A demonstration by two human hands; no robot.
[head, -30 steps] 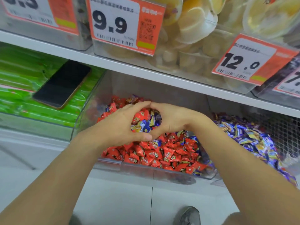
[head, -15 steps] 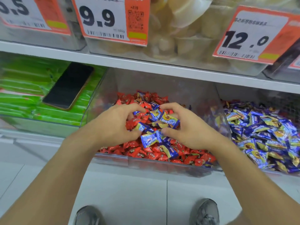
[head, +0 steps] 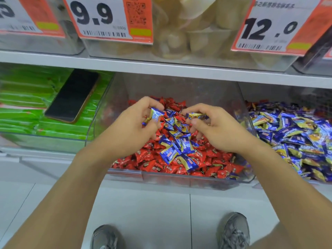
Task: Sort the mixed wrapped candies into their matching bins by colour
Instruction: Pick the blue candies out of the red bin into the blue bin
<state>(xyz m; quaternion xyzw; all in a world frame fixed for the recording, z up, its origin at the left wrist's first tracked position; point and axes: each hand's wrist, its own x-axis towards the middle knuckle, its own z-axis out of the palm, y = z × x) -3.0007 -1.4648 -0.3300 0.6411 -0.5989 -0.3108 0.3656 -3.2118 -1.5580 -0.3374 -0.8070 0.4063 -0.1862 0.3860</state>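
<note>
Both hands reach into the middle bin [head: 179, 178], a clear plastic box heaped with red candies [head: 212, 159]. The left hand [head: 131, 128] pinches one blue candy [head: 156, 115] between thumb and fingertips, lifted just above the heap. The right hand [head: 213, 130] has its fingers curled round another blue-and-gold candy [head: 195, 115], held near the left hand's piece, the two hands close but apart. Between and below the hands a loose cluster of blue candies [head: 177, 144] lies on top of the red ones, running from under the fingers down toward the bin's front wall; they overlap, roughly a dozen, too tangled to count exactly. The red candies beneath are far too many to count. Just to the right stands a second clear bin [head: 255, 184] filled with blue candies of the same kind [head: 294, 133], also beyond counting. To the left a third bin holds green packets [head: 27, 97], with one black phone [head: 71, 96] lying flat on them. Above the shelf edge hang three price tags, two readable: 9.9 [head: 107, 18] and 12.0 [head: 269, 27]. Two grey shoes [head: 233, 230] show on the pale floor below.
</note>
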